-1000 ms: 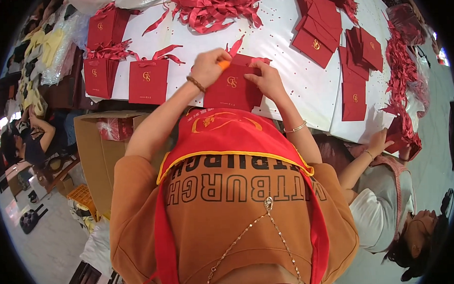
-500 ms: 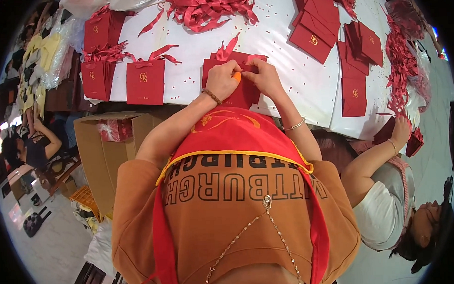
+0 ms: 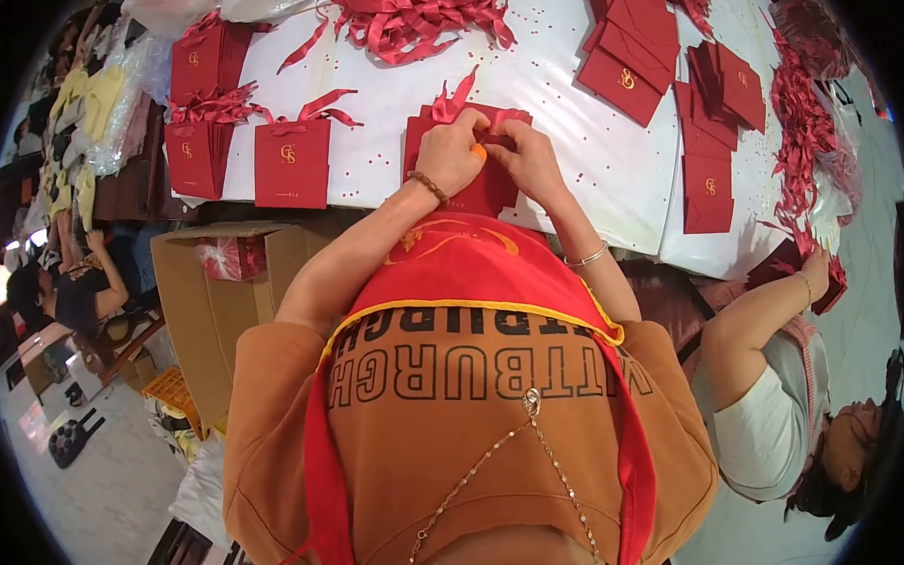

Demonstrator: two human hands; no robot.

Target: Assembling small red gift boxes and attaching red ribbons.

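Observation:
Both my hands work close together over a dark red paper gift bag at the table's front edge. My left hand is closed, its fingertips bent over the bag's upper part. A small orange piece shows at its thumb; whether it is a tool or a finger cover I cannot tell. My right hand pinches beside it, at a red satin ribbon by the bag's top. Another ribbon loop stands up just beyond my left hand. The fingertips partly hide what they grip.
Finished-looking red bags with ribbon handles stand at left. A ribbon heap lies at the far middle, flat red bags at right. A cardboard box is below left. A co-worker's hand handles red bags at right.
My fingers have shifted slightly at the ribbon, with the left fingertips reaching a little farther right. The co-worker's hand at right has moved a little right and down.

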